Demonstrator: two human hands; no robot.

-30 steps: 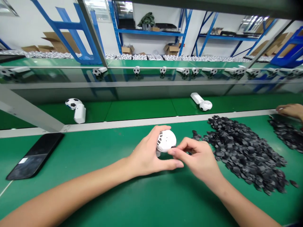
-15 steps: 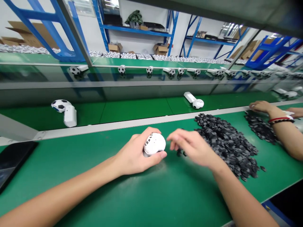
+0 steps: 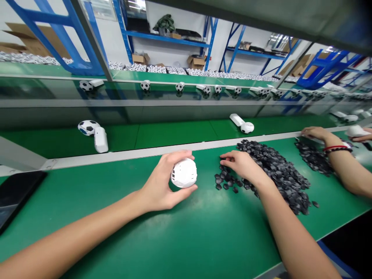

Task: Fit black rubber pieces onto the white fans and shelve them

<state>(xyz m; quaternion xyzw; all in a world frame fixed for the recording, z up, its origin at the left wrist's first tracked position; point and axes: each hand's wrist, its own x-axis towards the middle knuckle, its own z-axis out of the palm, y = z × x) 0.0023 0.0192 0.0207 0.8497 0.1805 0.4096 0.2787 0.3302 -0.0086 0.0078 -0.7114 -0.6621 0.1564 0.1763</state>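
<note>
My left hand (image 3: 162,182) is wrapped round a white ball-shaped shell (image 3: 184,173) with slotted vents, held just above the green table (image 3: 180,236). My right hand (image 3: 242,164) rests on the near edge of a heap of small black pieces (image 3: 276,174), fingers curled down onto them; whether it grips one is hidden. A few loose black pieces (image 3: 225,182) lie between the two hands.
A second person's hands (image 3: 316,133) work at another black heap (image 3: 314,157) on the right. A dark phone (image 3: 17,193) lies far left. On the conveyor behind lie a football-patterned unit (image 3: 91,131) and a white unit (image 3: 242,123). Blue racks and cartons stand beyond.
My right hand left the white shell and moved right onto the black heap. My left hand turned the shell and lifted it slightly. The view swung a little to the right.
</note>
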